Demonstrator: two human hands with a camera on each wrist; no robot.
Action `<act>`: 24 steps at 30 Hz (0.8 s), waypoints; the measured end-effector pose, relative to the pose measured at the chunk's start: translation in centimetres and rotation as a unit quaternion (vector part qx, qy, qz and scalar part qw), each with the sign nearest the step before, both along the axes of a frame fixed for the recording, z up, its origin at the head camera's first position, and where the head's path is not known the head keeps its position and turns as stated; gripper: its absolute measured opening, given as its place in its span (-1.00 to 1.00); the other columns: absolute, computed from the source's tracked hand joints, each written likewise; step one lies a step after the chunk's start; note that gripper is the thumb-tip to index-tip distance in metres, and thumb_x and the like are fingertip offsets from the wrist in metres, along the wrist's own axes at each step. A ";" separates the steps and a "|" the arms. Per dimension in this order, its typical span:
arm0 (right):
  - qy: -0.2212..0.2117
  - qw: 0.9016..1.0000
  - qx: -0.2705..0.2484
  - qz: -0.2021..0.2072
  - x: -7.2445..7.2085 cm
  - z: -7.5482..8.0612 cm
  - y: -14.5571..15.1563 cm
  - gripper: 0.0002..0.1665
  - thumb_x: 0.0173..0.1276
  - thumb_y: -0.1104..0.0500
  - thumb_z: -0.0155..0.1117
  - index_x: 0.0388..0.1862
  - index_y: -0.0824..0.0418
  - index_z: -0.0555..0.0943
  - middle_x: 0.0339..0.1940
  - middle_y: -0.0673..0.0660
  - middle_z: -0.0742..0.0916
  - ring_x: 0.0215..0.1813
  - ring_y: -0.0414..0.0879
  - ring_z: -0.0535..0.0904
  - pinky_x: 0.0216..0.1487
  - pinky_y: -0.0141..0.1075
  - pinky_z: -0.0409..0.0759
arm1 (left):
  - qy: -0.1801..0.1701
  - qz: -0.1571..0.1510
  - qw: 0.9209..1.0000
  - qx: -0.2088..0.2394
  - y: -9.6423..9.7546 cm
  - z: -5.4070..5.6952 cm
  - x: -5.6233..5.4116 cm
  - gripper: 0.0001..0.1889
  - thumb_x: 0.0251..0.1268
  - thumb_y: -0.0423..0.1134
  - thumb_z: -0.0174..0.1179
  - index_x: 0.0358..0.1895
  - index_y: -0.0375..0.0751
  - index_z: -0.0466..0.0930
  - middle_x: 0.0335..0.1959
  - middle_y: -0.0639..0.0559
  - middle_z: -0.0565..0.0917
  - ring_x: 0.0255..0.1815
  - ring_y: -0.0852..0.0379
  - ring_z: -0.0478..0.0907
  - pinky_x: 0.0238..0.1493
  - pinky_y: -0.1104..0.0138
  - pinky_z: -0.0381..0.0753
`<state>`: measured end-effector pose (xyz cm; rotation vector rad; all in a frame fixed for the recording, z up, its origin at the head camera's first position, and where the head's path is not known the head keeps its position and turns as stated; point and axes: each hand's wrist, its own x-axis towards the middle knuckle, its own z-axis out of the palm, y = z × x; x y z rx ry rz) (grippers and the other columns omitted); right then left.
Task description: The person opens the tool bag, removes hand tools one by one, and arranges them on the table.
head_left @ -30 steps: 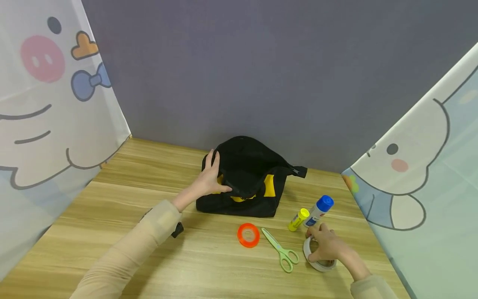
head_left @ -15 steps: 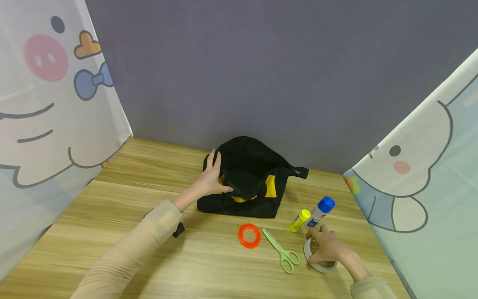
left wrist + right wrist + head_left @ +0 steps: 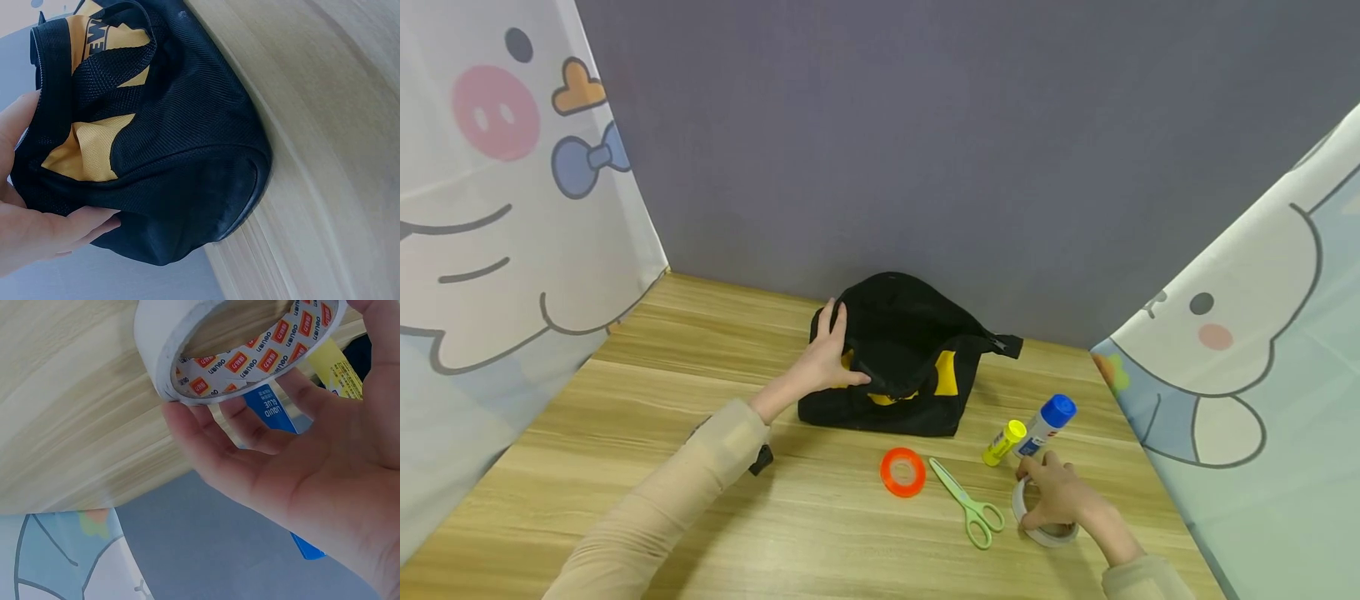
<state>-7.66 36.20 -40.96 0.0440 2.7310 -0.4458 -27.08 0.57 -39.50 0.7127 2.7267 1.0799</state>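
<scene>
A black bag with yellow patches [image 3: 880, 419] stands open-topped against the back wall. My left hand [image 3: 822, 364] holds the left side of its opening, thumb on the front rim and fingers toward the back. In the left wrist view, that hand [image 3: 37, 231] grips the zippered edge of the bag [image 3: 194, 94]. At the right, my right hand [image 3: 1060, 497] grips a white roll of tape [image 3: 1047, 539], which lies on the table. The right wrist view has the thumb and fingers of this hand [image 3: 300, 456] around the tape roll, whose printed inner core [image 3: 256, 362] shows.
Green scissors [image 3: 958, 493] and an orange-red tape roll [image 3: 890, 487] lie left of the white roll. A yellow glue stick [image 3: 1002, 444] and a blue-capped glue bottle [image 3: 1045, 422] are just beyond it. A small black object [image 3: 762, 460] is partly hidden by the left sleeve.
The head view shifts slightly. Both hands stay in place, the left on the bag and the right on the tape roll; no object has visibly moved.
</scene>
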 end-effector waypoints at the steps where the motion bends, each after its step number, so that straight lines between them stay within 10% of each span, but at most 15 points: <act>1: -0.002 1.000 0.000 0.001 0.0 0.1 0.0 -0.33 -0.13 0.16 0.67 -0.02 0.14 0.52 -0.09 0.30 0.45 -0.16 0.16 0.32 -0.36 -0.12 0.45 | 0.000 0.000 1.000 0.000 0.0 0.0 0.0 0.35 0.08 -0.02 0.50 0.60 -0.20 -0.51 0.61 -0.17 -0.55 -0.35 0.01 0.58 -0.43 0.35 0.50; 10: 0.010 0.999 0.039 0.021 0.1 1.6 0.0 -0.23 -0.19 0.09 0.72 0.05 0.17 0.57 -0.02 0.30 0.52 -0.06 0.15 0.44 -0.25 0.00 0.55 | -0.001 0.001 1.000 -0.002 0.0 -0.1 0.0 0.35 0.07 -0.02 0.50 0.60 -0.19 -0.52 0.61 -0.16 -0.57 -0.42 0.04 0.55 -0.44 0.35 0.49; 24: 0.025 0.993 0.086 0.073 -0.6 8.6 -2.1 -0.36 -0.12 0.21 0.65 -0.01 0.17 0.57 -0.03 0.25 0.54 -0.22 0.00 0.48 -0.32 -0.21 0.53 | -0.005 0.000 1.000 0.007 -0.1 -0.2 0.0 0.36 0.07 -0.03 0.50 0.60 -0.17 -0.52 0.62 -0.14 -0.56 -0.59 0.10 0.43 -0.54 0.36 0.41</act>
